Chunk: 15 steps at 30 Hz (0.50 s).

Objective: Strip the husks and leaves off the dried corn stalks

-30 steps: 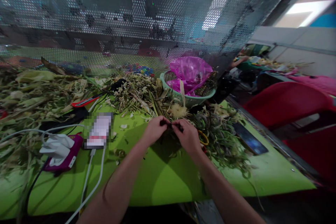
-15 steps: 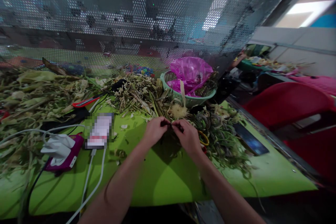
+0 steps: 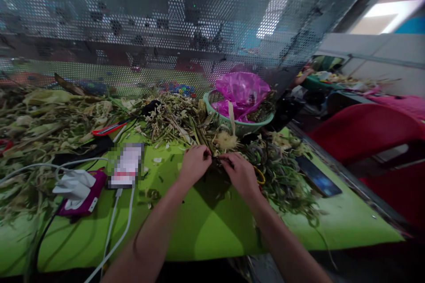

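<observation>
My left hand (image 3: 196, 162) and my right hand (image 3: 239, 171) meet over the middle of the green table (image 3: 229, 230), fingertips pinched close together. Something small and dark sits between them, too small to name. Just beyond the fingers stands a pale, fuzzy straw-coloured tuft (image 3: 226, 140) with a flat blade sticking up. A heap of dried husk strips (image 3: 175, 119) lies behind my left hand. Right of my right hand are a tangle of greenish strips (image 3: 282, 177) and yellow scissor-like handles (image 3: 260, 176), partly hidden.
A green basket (image 3: 257, 127) with a pink plastic bag (image 3: 242, 93) stands at the back. At left are a phone (image 3: 126, 166), white chargers in a purple power block (image 3: 89, 199), cables and an orange cutter (image 3: 109, 129). Another phone (image 3: 318, 177) lies right, near red chairs (image 3: 368, 132).
My hands have moved slightly apart, the right one a little to the right and down. The things on the table stay in place.
</observation>
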{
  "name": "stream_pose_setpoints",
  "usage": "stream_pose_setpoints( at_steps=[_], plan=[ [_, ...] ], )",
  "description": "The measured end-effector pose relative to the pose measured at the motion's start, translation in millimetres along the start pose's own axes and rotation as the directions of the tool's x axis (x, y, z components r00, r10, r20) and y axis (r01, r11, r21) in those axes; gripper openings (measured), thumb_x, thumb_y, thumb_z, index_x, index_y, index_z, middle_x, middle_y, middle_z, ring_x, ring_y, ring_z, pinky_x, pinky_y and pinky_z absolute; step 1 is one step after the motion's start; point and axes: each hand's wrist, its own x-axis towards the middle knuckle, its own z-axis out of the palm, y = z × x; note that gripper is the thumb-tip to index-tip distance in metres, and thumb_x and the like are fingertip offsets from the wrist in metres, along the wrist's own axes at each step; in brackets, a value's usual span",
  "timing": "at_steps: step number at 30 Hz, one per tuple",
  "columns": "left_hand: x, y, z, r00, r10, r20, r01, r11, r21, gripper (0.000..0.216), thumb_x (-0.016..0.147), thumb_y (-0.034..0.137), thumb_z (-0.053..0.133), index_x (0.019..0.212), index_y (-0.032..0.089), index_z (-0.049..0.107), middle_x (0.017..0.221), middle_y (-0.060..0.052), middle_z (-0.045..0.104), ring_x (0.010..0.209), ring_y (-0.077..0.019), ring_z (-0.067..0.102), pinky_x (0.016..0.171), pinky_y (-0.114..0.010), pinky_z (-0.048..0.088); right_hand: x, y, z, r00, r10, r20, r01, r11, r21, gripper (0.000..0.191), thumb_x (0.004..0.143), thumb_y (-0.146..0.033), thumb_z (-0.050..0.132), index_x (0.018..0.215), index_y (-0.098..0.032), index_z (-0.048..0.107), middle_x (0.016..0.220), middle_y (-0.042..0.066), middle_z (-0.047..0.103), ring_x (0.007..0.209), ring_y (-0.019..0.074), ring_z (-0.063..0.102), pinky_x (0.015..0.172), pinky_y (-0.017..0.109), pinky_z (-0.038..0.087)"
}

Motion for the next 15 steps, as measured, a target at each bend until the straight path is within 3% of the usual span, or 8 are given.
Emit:
stream_pose_setpoints(
  at_steps=[4,8,10,12,15],
  plan=[
    [1.2,-2.4,-3.7,0.999,-0.026,-0.027,0.028,0.998,0.055,0.006,0.078,0.018,0.053,0.080,0.020,0.058,0.089,-0.004,0.065,0.093,-0.0206,0.055,0.084,-0.033,0.038,0.0,4.2,-4.0,0.999,0.051,-0.013,-0.051,0.999,0.012,0.014,0.086,-0.025,0.052,0.080,-0.020,0.064,0.083,0.006,0.064,0.080,0.0224,0.059,0.075,0.034,0.042],
    [1.7,-2.4,-4.8,0.999,-0.036,-0.014,0.037,0.996,0.075,0.005,0.078,0.018,0.053,0.081,0.020,0.057,0.089,-0.004,0.064,0.092,-0.0208,0.054,0.084,-0.034,0.039,1.7,5.6,-3.1,0.985,0.174,0.012,-0.170,0.940,0.296,0.017,0.084,-0.035,0.058,0.074,-0.021,0.059,0.069,0.002,0.057,0.068,0.0183,0.053,0.065,0.031,0.040],
    [1.4,-1.2,-4.5,1.000,-0.028,-0.005,0.028,0.997,0.071,0.006,0.078,0.017,0.053,0.081,0.020,0.057,0.088,-0.005,0.064,0.091,-0.0207,0.054,0.083,-0.033,0.039,2.5,3.5,-2.7,0.965,0.249,0.081,-0.255,0.824,0.507,0.021,0.081,-0.039,0.062,0.071,-0.021,0.057,0.068,0.000,0.056,0.061,0.0151,0.048,0.059,0.028,0.038],
    [0.9,0.4,-3.7,1.000,-0.012,0.016,0.011,0.998,0.060,0.006,0.078,0.016,0.053,0.081,0.020,0.056,0.088,-0.005,0.063,0.091,-0.0203,0.054,0.082,-0.033,0.039,3.0,-0.2,-2.9,0.951,0.271,0.146,-0.296,0.676,0.675,0.023,0.077,-0.039,0.067,0.069,-0.020,0.057,0.082,0.001,0.061,0.059,0.0121,0.047,0.057,0.026,0.038],
    [0.7,1.8,-2.7,1.000,0.000,0.021,-0.001,0.998,0.061,0.006,0.079,0.016,0.051,0.081,0.020,0.056,0.087,-0.005,0.063,0.089,-0.0201,0.054,0.080,-0.032,0.040,2.9,-5.2,-2.7,0.939,0.253,0.235,-0.332,0.474,0.816,0.022,0.075,-0.034,0.070,0.066,-0.019,0.055,0.096,0.002,0.064,0.060,0.0100,0.049,0.058,0.025,0.038]
  ],
)
